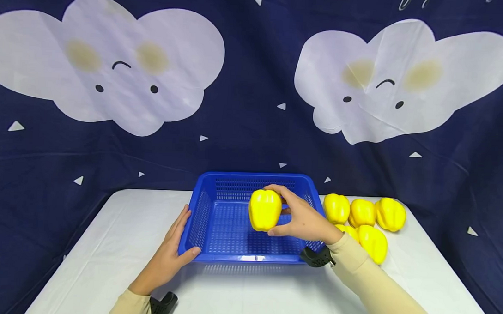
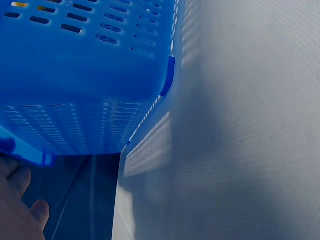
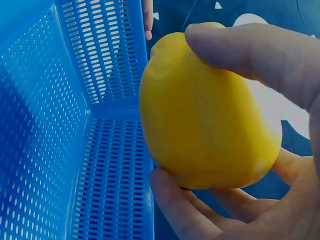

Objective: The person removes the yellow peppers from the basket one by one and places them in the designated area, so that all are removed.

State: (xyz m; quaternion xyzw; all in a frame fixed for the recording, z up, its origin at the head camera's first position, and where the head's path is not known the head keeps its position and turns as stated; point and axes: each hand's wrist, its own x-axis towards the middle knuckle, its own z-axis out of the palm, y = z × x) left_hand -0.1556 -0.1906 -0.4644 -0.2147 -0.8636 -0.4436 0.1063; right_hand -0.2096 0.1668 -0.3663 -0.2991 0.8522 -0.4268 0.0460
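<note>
A yellow bell pepper [image 1: 265, 210] is pinched between the thumb and fingers of my right hand [image 1: 301, 219], held over the blue plastic basket [image 1: 256, 258]. In the right wrist view the pepper [image 3: 210, 115] fills the middle, with the thumb across one end and fingertips at the other side. The basket's perforated wall [image 3: 35, 85] shows beside it. My left hand [image 1: 169, 256] rests at the basket's left front corner, fingers straight along the outer side and thumb on the front rim. Only part of that hand [image 2: 20, 205] appears in the left wrist view.
Several more yellow bell peppers [image 1: 373, 242] lie to the right of the basket, partly behind my right forearm. A white cloth covers the table [image 1: 107, 249]. Behind it hangs a dark blue curtain [image 1: 252, 129] with cloud prints. Each wrist wears a black band [image 1: 316, 256].
</note>
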